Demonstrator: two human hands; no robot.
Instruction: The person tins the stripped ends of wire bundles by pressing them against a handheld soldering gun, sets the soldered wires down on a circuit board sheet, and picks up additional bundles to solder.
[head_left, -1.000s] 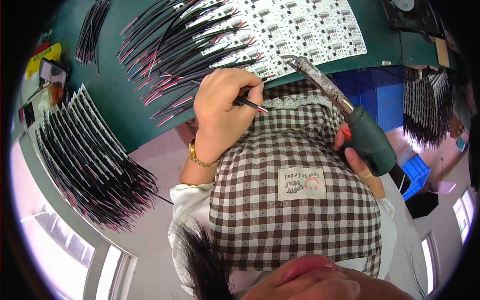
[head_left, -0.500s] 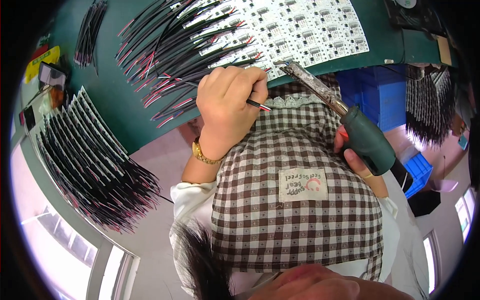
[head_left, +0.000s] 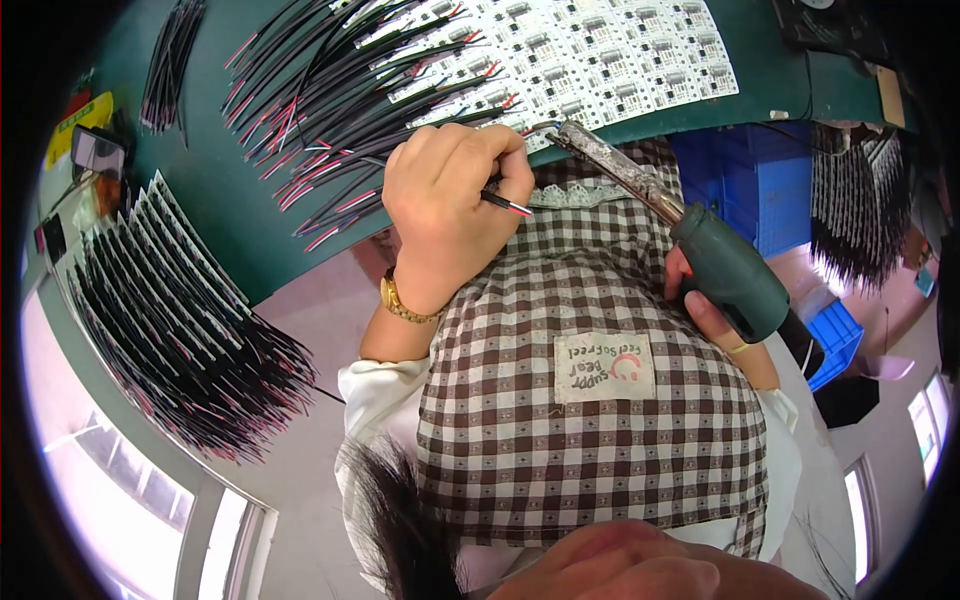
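My left hand (head_left: pixel 455 205) is closed around a short black cable (head_left: pixel 505 203), whose stripped red and white ends point to the right. Just past my fingers, another wire end reaches the near edge of a white circuit board panel (head_left: pixel 650 70). My right hand (head_left: pixel 700 305) grips a soldering iron (head_left: pixel 730 270) by its dark green handle. The iron's tip meets or nearly meets the wire end at the panel edge; whether they touch I cannot tell. A row of black cables (head_left: pixel 350 110) lies over the panel's left part, their red ends at the boards.
Finished-looking strips with cables (head_left: pixel 190 340) hang off the left side of the green table (head_left: pixel 215 190). A loose cable bundle (head_left: pixel 173 65) lies at the far left. Blue bins (head_left: pixel 780 190) stand below the table at right, beside more hanging wired strips (head_left: pixel 860 205).
My left hand and the cable have shifted slightly left and up. The iron's tip has drawn slightly left, closer to the wire end; the panel and cables appear slightly shifted.
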